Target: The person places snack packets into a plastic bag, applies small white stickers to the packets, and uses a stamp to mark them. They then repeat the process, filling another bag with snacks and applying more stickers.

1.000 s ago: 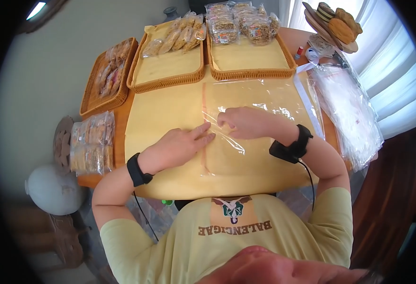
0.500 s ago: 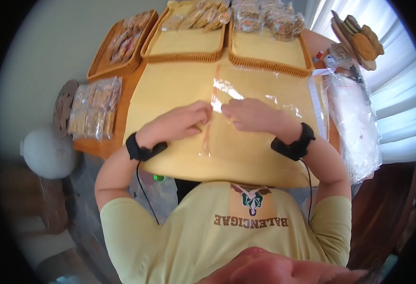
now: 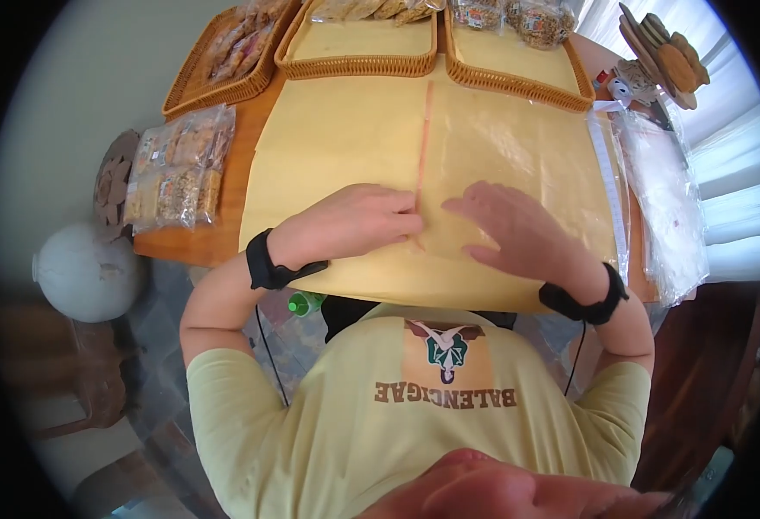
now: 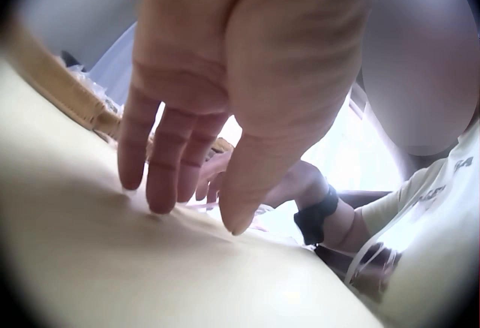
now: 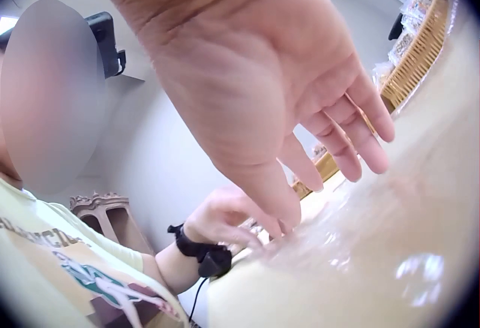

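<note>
Yellow paper covers much of a wooden worktop, three baskets behind. Clear film lies on its right part, a red strip along one edge. The left hand, fingers slightly bent, rests its fingertips beside the strip; the right hand, fingers spread, is over the film, contact unclear.

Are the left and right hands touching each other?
Apart: the head view shows yellow sheet in the gap between left hand and right hand.
</note>
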A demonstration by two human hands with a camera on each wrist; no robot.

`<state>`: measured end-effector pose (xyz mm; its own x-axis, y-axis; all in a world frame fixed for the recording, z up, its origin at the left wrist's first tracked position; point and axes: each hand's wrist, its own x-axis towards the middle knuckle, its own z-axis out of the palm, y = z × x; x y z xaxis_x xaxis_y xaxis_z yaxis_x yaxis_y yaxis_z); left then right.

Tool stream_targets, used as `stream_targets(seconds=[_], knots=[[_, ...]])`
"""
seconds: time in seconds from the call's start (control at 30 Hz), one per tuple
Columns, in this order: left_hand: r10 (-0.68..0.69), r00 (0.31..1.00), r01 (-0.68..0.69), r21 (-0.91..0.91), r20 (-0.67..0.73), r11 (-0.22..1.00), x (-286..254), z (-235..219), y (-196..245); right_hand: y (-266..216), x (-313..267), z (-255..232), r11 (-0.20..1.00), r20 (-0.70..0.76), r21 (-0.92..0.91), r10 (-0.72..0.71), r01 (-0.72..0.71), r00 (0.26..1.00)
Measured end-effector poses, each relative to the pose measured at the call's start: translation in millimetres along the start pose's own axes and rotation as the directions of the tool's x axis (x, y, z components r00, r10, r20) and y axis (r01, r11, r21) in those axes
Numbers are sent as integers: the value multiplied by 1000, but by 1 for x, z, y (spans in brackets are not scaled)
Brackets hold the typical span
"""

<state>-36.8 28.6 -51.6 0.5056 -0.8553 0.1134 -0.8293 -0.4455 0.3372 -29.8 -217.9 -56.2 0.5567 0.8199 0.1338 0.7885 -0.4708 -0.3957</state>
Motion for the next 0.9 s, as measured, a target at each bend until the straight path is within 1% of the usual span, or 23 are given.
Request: stream_targets(seconds=[0.07, 0.13, 0.17, 0.2, 0.23, 0.27, 0.33, 0.37, 0.43, 0.47, 0.5, 0.53, 0.57, 0.6, 0.63, 0.67, 0.7, 0.73, 0.77, 0.8, 0.83, 0.87, 0.9], knots=[[46, 999, -45, 17, -20, 999, 1, 1, -2, -15, -4, 4, 1000, 36, 3, 14, -14, 999], [35, 997, -36, -13, -65, 999, 2, 2, -3, -25, -4, 8, 1000, -42, 3, -5, 5, 999], [25, 995, -29, -37, -95, 999, 2, 3, -4, -25, -2, 10, 1000, -38, -3, -3, 3, 999], [30, 995, -34, -38, -98, 999, 3, 2, -4, -24, -2, 14, 998, -26, -53, 35, -37, 999], [0, 997, -4, -64, -73, 998, 4, 0, -3, -25, -1, 16, 992, -17, -100, 76, -77, 997], [-32, 998, 28, -88, -47, 996, 4, -1, -3, -27, 0, 16, 992, -17, -101, 80, -81, 997], [-24, 999, 22, -101, -26, 995, 5, -2, -5, -31, 3, 18, 984, -60, -177, 22, -33, 998], [-20, 1000, 19, -114, -5, 993, 5, -2, -6, -34, 4, 21, 984, -60, -176, 22, -32, 998], [-40, 999, 43, -143, 26, 989, 6, -4, -8, -35, 4, 28, 951, -40, -302, 51, -61, 998], [-57, 997, 65, -172, 55, 983, 7, -5, -8, -33, 4, 29, 951, -41, -301, 56, -66, 998], [-52, 997, 61, -174, 55, 983, 8, -7, -7, -29, 5, 30, 963, -79, -262, 53, -72, 995], [-80, 995, 89, -180, 56, 980, 8, -9, -6, -26, 7, 29, 972, -117, -224, 49, -75, 992], [-108, 993, 116, -181, 54, 976, 9, -10, -5, -22, 9, 24, 970, -118, -233, 48, -75, 992], [-103, 994, 110, -176, 45, 978, 10, -12, -5, -17, 10, 16, 993, -184, 16, 118, -117, 976], [-113, 994, 110, -159, -11, 981, 12, -14, -5, -11, 12, 7, 958, -232, 252, 198, -138, 952], [-129, 990, 119, -150, -56, 981, 13, -14, -5, -6, 12, 2, 960, -234, 243, 196, -138, 952], [-124, 990, 114, -148, -62, 982, 14, -16, -4, -1, 13, -1, 913, -188, 362, 271, -190, 944], [-148, 986, 137, -133, -77, 982, 16, -17, -4, 2, 13, -3, 847, -132, 475, 339, -241, 931], [-173, 981, 162, -119, -91, 980, 18, -19, -3, 5, 14, -4, 849, -133, 471, 339, -241, 931], [-169, 981, 158, -116, -93, 981, 18, -19, -3, 7, 15, -5, 815, -100, 520, 353, -253, 930], [-206, 970, 185, -161, -128, 970, 18, -19, -2, 9, 15, -5, 778, -67, 569, 366, -265, 928], [-244, 957, 210, -206, -159, 956, 18, -20, -2, 11, 16, -4, 779, -73, 569, 367, -264, 927], [-240, 957, 206, -202, -162, 957, 19, -18, -4, 15, 16, -3, 683, -14, 676, 388, -277, 922]])
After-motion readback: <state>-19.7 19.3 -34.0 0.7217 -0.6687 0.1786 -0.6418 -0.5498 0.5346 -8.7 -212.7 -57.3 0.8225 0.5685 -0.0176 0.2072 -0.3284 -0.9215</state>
